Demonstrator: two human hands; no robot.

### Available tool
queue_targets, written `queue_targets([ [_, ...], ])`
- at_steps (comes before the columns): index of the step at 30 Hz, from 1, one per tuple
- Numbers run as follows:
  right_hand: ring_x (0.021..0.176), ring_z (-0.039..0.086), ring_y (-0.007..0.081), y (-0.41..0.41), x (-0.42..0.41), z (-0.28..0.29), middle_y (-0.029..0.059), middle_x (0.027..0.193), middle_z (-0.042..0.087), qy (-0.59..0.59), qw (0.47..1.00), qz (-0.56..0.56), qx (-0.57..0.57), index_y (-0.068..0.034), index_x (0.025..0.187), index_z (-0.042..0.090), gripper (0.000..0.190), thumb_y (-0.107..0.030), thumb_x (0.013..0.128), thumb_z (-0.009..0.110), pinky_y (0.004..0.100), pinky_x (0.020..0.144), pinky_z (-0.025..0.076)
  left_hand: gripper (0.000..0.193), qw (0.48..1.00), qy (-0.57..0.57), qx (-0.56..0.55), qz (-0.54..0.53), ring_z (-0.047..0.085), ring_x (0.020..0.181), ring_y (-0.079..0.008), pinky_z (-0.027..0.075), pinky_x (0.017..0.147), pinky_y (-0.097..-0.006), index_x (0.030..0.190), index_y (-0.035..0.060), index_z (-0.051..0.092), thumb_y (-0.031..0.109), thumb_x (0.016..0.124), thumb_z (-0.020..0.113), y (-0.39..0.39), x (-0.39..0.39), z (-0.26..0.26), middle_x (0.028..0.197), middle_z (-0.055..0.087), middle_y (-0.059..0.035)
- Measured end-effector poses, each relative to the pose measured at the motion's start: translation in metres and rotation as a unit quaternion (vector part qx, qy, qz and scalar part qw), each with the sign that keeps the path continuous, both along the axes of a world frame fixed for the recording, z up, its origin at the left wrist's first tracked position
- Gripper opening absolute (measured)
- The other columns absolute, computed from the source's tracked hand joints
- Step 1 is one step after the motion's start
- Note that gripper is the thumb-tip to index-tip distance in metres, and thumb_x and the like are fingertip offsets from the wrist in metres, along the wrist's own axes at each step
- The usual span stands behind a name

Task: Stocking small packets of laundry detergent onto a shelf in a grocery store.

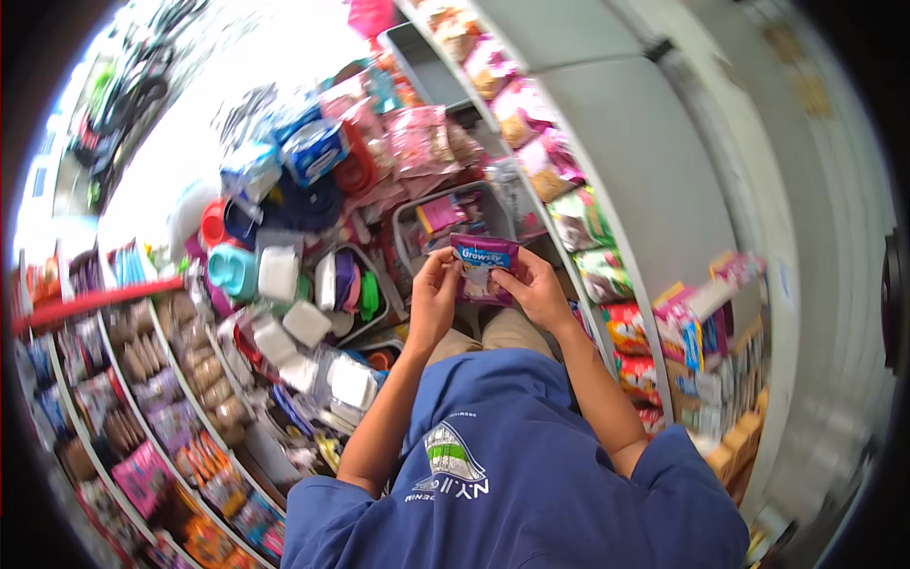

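Observation:
A purple Growssy pouch (475, 274) is held upright before my body, its printed front facing me. My left hand (435, 284) pinches its left edge between thumb and fingers. On the other side, my right hand (534, 286) grips the right edge, with the thumb lying over the front of the pouch. Just beyond the pouch is a grey plastic bin (407, 217) with a purple and yellow packet (439, 213) and other small packets inside it.
Plastic food boxes and lids fill a second bin (387, 302) to the left. Pink bags (421, 142) and blue packs (313, 151) are heaped farther out. Shelves of bagged goods (551, 167) run along the right. Racks of packets (178, 419) stand at the lower left.

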State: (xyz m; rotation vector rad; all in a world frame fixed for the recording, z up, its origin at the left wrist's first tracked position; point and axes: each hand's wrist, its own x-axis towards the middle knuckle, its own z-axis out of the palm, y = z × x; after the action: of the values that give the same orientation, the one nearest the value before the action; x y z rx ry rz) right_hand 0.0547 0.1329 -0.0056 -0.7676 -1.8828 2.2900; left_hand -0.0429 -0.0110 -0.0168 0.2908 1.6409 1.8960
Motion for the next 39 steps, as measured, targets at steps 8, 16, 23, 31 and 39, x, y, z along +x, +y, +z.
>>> queue_targets([
  [8,0.096,0.062,0.0184,0.002,0.102,0.098,0.0130,0.109,0.057,0.116,0.882,-0.374,0.261,-0.007,0.132,0.037,0.058,0.007,0.082,0.063,0.0274,0.079,0.052,0.040,0.928,0.198,0.126,-0.289,0.059,0.085,-0.0141,0.048,0.075,-0.0267,0.120,0.0009,0.054,0.001,0.082,0.067,0.099,0.055,0.069,0.101,0.064,-0.0076],
  [16,0.092,0.062,0.0167,0.028,0.206,0.154,0.0089,0.102,0.064,0.079,0.748,-0.498,0.431,-0.005,0.116,0.054,0.032,0.002,0.086,0.061,0.0280,0.076,0.050,0.039,0.819,0.317,0.261,-0.402,0.065,0.087,-0.0217,0.050,0.075,-0.0295,0.115,0.0017,0.056,-0.005,0.077,0.063,0.196,0.144,0.131,0.100,0.065,-0.0130],
  [23,0.098,0.062,0.0184,0.065,0.229,0.121,0.0110,0.108,0.063,0.030,0.695,-0.437,0.570,-0.004,0.116,0.055,0.028,-0.002,0.089,0.060,0.0293,0.079,0.049,0.035,0.787,0.392,0.202,-0.431,0.067,0.090,-0.0233,0.052,0.079,-0.0323,0.111,0.0002,0.057,-0.008,0.077,0.058,0.226,0.154,0.115,0.094,0.067,-0.0122],
  [31,0.100,0.058,0.0380,0.079,0.221,0.114,0.0201,0.108,0.061,-0.113,0.693,-0.368,0.610,-0.003,0.114,0.054,0.030,-0.006,0.085,0.061,0.0434,0.083,0.048,0.038,0.775,0.468,0.243,-0.348,0.062,0.090,-0.0358,0.048,0.080,-0.0384,0.113,-0.0009,0.057,-0.005,0.075,0.059,0.229,0.152,0.124,0.105,0.061,-0.0195],
  [39,0.095,0.060,0.0358,0.085,0.216,0.109,0.0180,0.103,0.061,-0.168,0.645,-0.371,0.646,-0.001,0.104,0.063,0.019,-0.005,0.086,0.057,0.0417,0.080,0.049,0.031,0.687,0.596,0.164,-0.382,0.061,0.090,-0.0347,0.049,0.081,-0.0397,0.105,0.0129,0.070,0.001,0.081,0.054,0.241,0.143,0.120,0.094,0.066,-0.0151],
])
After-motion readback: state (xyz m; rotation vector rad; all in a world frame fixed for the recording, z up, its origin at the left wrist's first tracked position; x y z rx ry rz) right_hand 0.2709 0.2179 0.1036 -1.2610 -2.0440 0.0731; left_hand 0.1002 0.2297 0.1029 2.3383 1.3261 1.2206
